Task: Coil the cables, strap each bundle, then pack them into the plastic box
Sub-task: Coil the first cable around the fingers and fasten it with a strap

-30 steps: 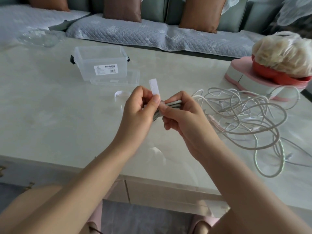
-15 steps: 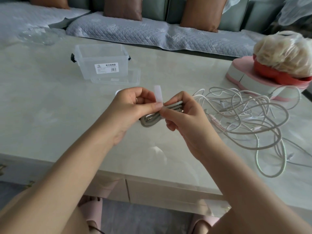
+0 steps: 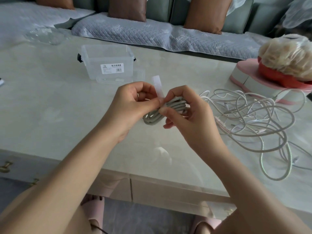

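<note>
box (image 3: 108, 65) behind hands, cables (image 3: 253, 119) right (on table (image 3: 50, 107))

A single white label (image 3: 112, 68) on the near wall of the clear plastic box (image 3: 94, 53), at the far left of the table (image 3: 50, 107), carries the only legible print in view. Its bold heading, five dark Chinese characters across the top right, appears to read "欧式收纳盒". A small house-shaped logo (image 3: 104, 66) sits at the label's upper left, with tiny characters beneath it too small to make out. Several lines of fine print fill the lower left, also unreadable. A barcode (image 3: 119, 70) stands at the lower right, its digits too small to tell.
</note>
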Available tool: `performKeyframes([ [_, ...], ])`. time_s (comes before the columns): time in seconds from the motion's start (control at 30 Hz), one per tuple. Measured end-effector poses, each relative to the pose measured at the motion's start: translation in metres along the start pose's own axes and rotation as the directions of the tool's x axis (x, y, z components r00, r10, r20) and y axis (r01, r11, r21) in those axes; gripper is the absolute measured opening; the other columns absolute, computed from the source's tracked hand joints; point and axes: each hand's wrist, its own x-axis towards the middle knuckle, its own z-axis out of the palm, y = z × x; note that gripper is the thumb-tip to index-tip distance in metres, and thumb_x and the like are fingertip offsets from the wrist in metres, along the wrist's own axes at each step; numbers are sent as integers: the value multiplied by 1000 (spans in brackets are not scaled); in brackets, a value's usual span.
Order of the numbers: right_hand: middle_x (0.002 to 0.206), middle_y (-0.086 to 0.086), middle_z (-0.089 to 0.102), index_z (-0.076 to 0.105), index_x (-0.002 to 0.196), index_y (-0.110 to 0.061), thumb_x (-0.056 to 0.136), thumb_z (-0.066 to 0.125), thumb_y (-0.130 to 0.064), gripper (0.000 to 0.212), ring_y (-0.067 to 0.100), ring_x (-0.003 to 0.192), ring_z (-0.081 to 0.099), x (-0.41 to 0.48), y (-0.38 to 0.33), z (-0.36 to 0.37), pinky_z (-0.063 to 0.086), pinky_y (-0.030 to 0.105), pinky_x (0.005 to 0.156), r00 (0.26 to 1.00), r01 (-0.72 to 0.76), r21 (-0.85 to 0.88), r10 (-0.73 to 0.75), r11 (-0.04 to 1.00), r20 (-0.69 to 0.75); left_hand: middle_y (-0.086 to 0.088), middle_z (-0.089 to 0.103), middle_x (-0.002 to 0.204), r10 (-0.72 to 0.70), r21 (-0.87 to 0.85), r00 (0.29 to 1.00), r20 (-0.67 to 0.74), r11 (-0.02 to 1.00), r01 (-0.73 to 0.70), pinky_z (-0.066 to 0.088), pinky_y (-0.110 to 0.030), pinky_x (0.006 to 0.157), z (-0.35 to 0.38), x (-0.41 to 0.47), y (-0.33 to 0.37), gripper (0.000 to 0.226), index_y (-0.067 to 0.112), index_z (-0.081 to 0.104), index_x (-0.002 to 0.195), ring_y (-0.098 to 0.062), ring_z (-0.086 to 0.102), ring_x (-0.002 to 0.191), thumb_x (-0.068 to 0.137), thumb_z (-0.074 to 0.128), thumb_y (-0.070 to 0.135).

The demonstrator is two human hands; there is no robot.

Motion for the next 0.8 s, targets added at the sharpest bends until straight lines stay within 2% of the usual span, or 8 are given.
performKeyframes([
  [0.13,72,7,62,56,82,-10,78,72,1,20,22,57,65,-1,-3,-1,56,27,55,994,-92,146,100,985,-45,3,63,64,31,-25,999,27,999,-31,49,-22,61,2,-2,1,12,8,61,83,-14,58,64,80,67,-2],
  [0.2,87,20,62,56,82,-13,76,75,0,25,24,61,67,1,0,-2,56,26,57,997,-75,127,79,989,-28,3,65,66,18,-58,1000,20,998,-16,51,-22,61,2,-3,0,16,10,61,82,-15,60,64,75,72,0],
  [0.3,97,24,61,55,88,-18,68,79,2,37,30,73,68,4,2,-7,55,25,63,996,-45,39,42,998,77,4,66,66,-15,-101,1000,-1,995,15,51,-23,61,-1,-1,-1,18,13,62,80,-14,62,63,71,73,2],
  [0.4,88,19,65,55,89,-15,74,71,12,34,29,69,70,6,0,-14,59,36,67,991,-36,40,30,999,129,6,62,61,-39,-133,999,19,990,41,50,-23,62,0,0,0,18,12,60,79,-13,59,62,78,66,-5],
  [0.5,86,7,62,58,84,-25,71,77,-2,33,26,67,66,7,0,-16,57,46,64,991,71,-57,-64,996,119,2,61,63,-97,-216,993,61,970,108,51,-21,58,2,-1,3,16,12,59,76,-13,60,62,75,66,-2],
  [0.57,87,-1,57,59,85,-29,70,79,-10,32,19,71,63,7,1,-18,56,38,63,983,159,-145,-143,977,118,2,63,62,-133,-256,987,87,955,152,49,-19,53,3,-2,5,16,12,60,76,-11,62,58,65,69,7],
  [0.63,87,-2,55,59,88,-27,72,80,-13,30,12,71,61,7,2,-19,53,25,61,970,236,-243,-212,941,120,3,64,59,-157,-271,984,87,947,175,47,-17,48,4,-3,7,19,12,60,75,-8,61,54,59,69,12],
  [0.8,86,-3,54,61,91,-24,75,79,-15,25,9,72,60,7,5,-20,53,20,61,966,257,-299,-238,919,99,5,63,62,-130,-206,991,4,970,128,45,-15,50,7,-5,4,17,15,60,74,-7,60,58,79,66,0],
])
